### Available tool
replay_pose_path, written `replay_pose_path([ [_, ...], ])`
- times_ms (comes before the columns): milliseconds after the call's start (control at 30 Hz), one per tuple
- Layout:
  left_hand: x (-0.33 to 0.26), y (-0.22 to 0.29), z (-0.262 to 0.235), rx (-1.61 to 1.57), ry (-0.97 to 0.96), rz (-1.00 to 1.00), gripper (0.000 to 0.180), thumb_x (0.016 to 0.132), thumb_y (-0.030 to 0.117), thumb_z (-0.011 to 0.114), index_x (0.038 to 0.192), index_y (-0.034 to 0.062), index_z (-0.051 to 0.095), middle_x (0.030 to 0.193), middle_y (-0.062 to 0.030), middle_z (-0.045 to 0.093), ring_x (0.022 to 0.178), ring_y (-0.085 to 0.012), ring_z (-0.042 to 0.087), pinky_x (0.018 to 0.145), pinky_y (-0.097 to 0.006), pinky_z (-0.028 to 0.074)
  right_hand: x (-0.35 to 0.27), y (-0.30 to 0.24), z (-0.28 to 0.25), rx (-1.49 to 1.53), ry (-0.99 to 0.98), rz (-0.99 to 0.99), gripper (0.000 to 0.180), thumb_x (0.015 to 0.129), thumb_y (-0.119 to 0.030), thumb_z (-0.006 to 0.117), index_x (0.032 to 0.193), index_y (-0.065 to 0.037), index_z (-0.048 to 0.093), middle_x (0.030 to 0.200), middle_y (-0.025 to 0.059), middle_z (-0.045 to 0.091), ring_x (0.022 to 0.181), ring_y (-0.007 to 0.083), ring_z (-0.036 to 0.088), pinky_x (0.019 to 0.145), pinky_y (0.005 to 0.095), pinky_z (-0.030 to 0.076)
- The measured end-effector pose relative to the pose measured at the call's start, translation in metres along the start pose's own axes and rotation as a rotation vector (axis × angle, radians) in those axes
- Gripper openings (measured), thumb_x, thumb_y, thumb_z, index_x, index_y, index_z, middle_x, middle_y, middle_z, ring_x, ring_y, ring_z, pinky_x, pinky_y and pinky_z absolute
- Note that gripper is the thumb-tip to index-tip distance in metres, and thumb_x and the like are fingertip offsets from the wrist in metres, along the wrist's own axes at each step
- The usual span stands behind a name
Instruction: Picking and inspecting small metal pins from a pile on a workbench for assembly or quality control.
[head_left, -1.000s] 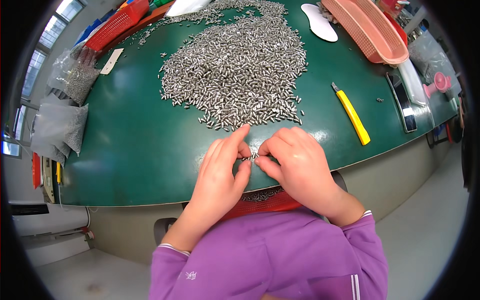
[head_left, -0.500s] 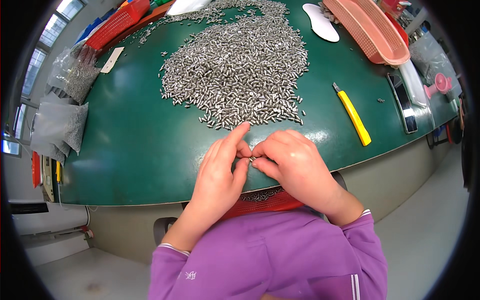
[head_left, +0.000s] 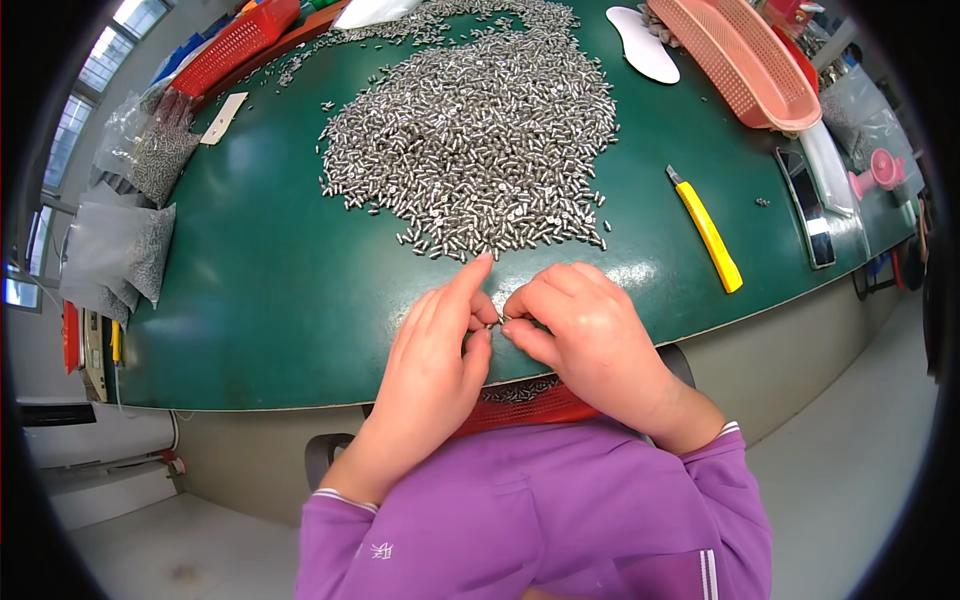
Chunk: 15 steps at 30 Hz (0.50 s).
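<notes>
Near the front edge of the green table my left hand and my right hand meet fingertip to fingertip. Thumb and finger of each are pinched on small silvery metal pieces, mostly hidden by the fingertips; whether these pieces are joined I cannot tell. The left index finger stretches forward, its tip by the near edge of a big pile of small silvery metal pins. Below the hands, under the table edge, a red basket on my lap holds more small metal pieces.
A yellow utility knife lies to the right, with a phone beyond it. A pink plastic basket and a white insole-shaped sheet are at the far right. Filled clear bags and a red basket line the left.
My left hand has drawn slightly back and left, its fingertips a little apart from the right's, showing more of the metal pieces. The right hand has barely moved.
</notes>
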<state>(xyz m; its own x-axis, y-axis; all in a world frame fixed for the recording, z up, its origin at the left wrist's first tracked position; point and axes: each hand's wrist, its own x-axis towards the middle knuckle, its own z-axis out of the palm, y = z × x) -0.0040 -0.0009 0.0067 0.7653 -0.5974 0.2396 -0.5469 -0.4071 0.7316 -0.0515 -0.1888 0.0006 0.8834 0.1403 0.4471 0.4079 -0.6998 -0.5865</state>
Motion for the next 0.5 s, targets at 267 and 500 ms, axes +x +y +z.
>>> replay_pose_path([
  [267,0.0018,-0.0045,0.0016,-0.01,0.002,0.046,0.066,0.085,-0.016,0.061,0.147,0.0046,0.051,0.097,-0.0053,0.064,0.093,-0.0195,0.062,0.084,-0.033,0.051,-0.0024,0.0018,-0.0016,0.041,-0.028,-0.004,0.015,0.082,-0.004,0.073,0.091,-0.006,0.062,0.084,0.011,0.057,0.079,0.0336,0.056,0.072,0.0447,0.047],
  [500,0.0013,-0.004,0.0033,-0.059,0.022,0.021,0.073,0.083,-0.016,0.062,0.151,0.0004,0.043,0.103,-0.0128,0.063,0.093,-0.0298,0.062,0.086,-0.042,0.052,-0.0011,0.0001,-0.0075,0.083,-0.067,0.0,0.015,0.082,-0.003,0.074,0.093,-0.005,0.063,0.085,0.0119,0.058,0.081,0.0348,0.058,0.074,0.0457,0.048],
])
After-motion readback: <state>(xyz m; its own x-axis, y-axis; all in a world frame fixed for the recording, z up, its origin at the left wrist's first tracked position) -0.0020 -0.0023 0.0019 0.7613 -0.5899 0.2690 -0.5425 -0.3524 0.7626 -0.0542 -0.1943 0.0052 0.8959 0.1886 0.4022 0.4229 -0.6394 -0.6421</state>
